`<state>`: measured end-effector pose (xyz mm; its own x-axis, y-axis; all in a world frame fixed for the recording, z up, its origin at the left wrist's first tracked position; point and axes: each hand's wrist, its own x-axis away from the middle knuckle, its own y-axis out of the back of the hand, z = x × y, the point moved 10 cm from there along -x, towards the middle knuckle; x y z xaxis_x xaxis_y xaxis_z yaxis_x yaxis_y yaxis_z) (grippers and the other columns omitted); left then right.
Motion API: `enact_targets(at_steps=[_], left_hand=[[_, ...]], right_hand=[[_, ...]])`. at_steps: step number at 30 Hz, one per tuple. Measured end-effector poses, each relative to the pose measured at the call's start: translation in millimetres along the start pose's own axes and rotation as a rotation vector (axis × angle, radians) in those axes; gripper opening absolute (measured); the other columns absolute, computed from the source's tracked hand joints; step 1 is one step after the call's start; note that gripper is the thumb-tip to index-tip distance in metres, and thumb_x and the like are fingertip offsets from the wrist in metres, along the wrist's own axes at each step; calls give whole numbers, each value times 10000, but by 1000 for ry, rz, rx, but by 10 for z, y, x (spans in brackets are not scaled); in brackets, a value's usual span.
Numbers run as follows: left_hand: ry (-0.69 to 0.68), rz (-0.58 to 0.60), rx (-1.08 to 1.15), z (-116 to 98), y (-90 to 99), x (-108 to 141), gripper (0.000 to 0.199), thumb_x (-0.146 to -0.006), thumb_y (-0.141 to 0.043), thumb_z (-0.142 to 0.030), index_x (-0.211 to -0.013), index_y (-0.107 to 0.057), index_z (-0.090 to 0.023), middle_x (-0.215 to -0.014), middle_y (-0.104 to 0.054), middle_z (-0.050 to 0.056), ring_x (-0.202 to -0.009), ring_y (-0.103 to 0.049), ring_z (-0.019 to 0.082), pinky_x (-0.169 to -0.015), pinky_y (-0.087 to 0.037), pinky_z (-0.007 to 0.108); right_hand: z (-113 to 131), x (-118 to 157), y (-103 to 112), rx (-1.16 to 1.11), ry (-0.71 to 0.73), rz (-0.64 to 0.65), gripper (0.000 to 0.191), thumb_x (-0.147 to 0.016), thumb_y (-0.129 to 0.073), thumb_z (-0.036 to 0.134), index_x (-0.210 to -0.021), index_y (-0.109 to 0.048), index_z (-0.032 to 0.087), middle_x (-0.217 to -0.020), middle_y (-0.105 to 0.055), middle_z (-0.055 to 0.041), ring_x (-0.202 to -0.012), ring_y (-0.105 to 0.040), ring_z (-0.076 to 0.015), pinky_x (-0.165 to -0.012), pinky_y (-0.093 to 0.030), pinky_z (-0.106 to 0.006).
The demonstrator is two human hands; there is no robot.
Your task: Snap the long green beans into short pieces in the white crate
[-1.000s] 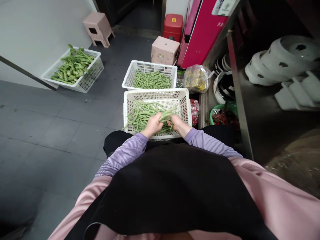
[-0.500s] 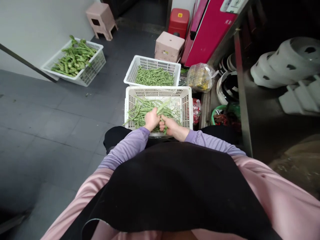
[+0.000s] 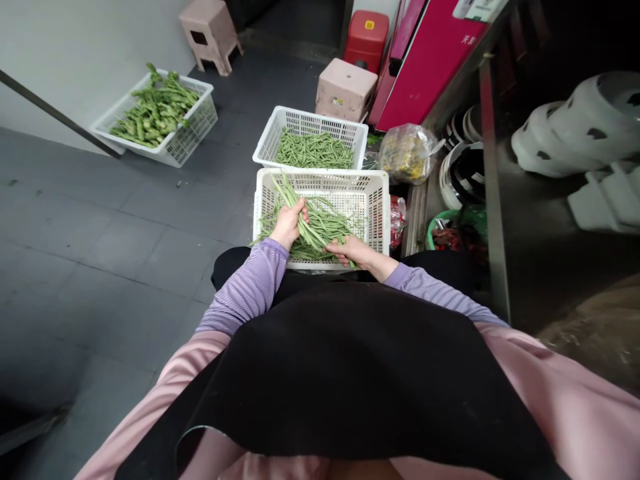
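My left hand (image 3: 290, 225) is closed around a bunch of long green beans (image 3: 309, 233) above the near white basket (image 3: 386, 200). The bunch slants from upper left down to the right. Its lower right end is pinched by the fingers of my right hand (image 3: 351, 251), near the basket's front side. Loose long green beans (image 3: 327, 215) lie under and beside both hands in this basket. Just beyond stands a second white basket (image 3: 263, 140) with short cut green bean pieces (image 3: 315, 151). My palms and some fingers are hidden.
At the far left, a white basket (image 3: 175, 155) holds thick green stalks (image 3: 155, 110). Two pinkish stools (image 3: 213, 30) and a red bin (image 3: 367, 39) stand farther back. To the right are a plastic bag (image 3: 407, 153), a green tub (image 3: 434, 230) and a metal-edged shelf (image 3: 493, 200).
My hands have moved apart, left hand to the left and right hand slightly right. The bean bunch now slants the other way, spread between them. The view has shifted slightly.
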<state>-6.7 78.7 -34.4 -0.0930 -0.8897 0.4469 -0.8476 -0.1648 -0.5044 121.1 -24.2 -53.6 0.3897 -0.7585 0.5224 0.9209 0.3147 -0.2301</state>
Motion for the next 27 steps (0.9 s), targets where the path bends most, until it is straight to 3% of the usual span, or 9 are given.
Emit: enact_targets(at_steps=[3, 9, 11, 14, 17, 19, 22, 24, 27], left_hand=[[-62, -70, -43, -22, 73, -11, 278, -818, -738, -294, -757, -504, -156, -501, -479, -80, -382, -430, 44, -435, -394, 194], [-199, -151, -326, -163, 168, 37, 288, -796, -756, -312, -773, -509, -166, -525, -533, -57, -383, -479, 62, -402, -380, 192], [-182, -122, -453, -125, 127, 67, 282, -793, -756, -323, -775, -523, -165, -507, -523, -55, -353, -456, 66, -366, -344, 195], [-141, -27, -557, -8, -3, 143, 276, -799, -749, -328, -767, -528, -166, -480, -498, -63, -330, -435, 67, -341, -325, 193], [-131, 69, -563, 72, -149, 235, 298, -800, -749, -325, -720, -512, -163, -488, -493, -67, -334, -427, 50, -348, -343, 184], [-120, 100, -522, 102, -200, 270, 315, -798, -750, -334, -702, -508, -157, -517, -513, -59, -347, -438, 45, -359, -364, 186], [-64, 106, -442, 173, -212, 264, 319, -792, -756, -340, -701, -517, -149, -529, -518, -54, -358, -447, 48, -366, -381, 195], [-11, 109, -407, 245, -206, 240, 322, -779, -771, -329, -696, -518, -147, -509, -506, -54, -362, -448, 52, -367, -380, 198], [84, 104, -341, 340, -168, 198, 341, -757, -794, -334, -699, -511, -151, -475, -481, -60, -365, -436, 52, -376, -374, 196]], right_hand=[[61, 15, 95, 122, 73, -116, 318, -675, -811, 341, -649, -529, 197, -421, -418, 78, -358, -338, -74, -380, -259, -234], [93, 33, 200, -175, 133, -145, 207, -718, -701, 313, -663, -547, 187, -442, -407, 80, -365, -337, -73, -382, -299, -228], [132, 30, 360, -225, 168, -277, 182, -724, -657, 262, -634, -514, 195, -434, -394, 77, -368, -339, -77, -378, -294, -227], [175, 46, 710, -212, 218, -574, 181, -734, -612, 177, -625, -471, 208, -452, -416, 65, -388, -352, -84, -371, -295, -224], [94, 88, 1040, -182, 168, -827, 216, -773, -611, 145, -650, -447, 215, -461, -412, 67, -396, -346, -85, -358, -277, -214], [-62, -4, 1064, -192, 27, -757, 252, -833, -633, 223, -664, -446, 216, -440, -376, 74, -381, -328, -86, -348, -267, -213], [-259, -185, 702, -208, -164, -354, 337, -879, -638, 442, -696, -487, 202, -451, -394, 71, -354, -300, -75, -341, -275, -216], [-260, -212, 383, -204, -190, -116, 348, -858, -662, 483, -744, -530, 183, -528, -496, 44, -361, -326, -62, -349, -288, -213], [-159, -187, 76, -200, -162, 51, 301, -808, -733, 404, -769, -551, 168, -593, -551, 30, -394, -380, -57, -371, -302, -202]])
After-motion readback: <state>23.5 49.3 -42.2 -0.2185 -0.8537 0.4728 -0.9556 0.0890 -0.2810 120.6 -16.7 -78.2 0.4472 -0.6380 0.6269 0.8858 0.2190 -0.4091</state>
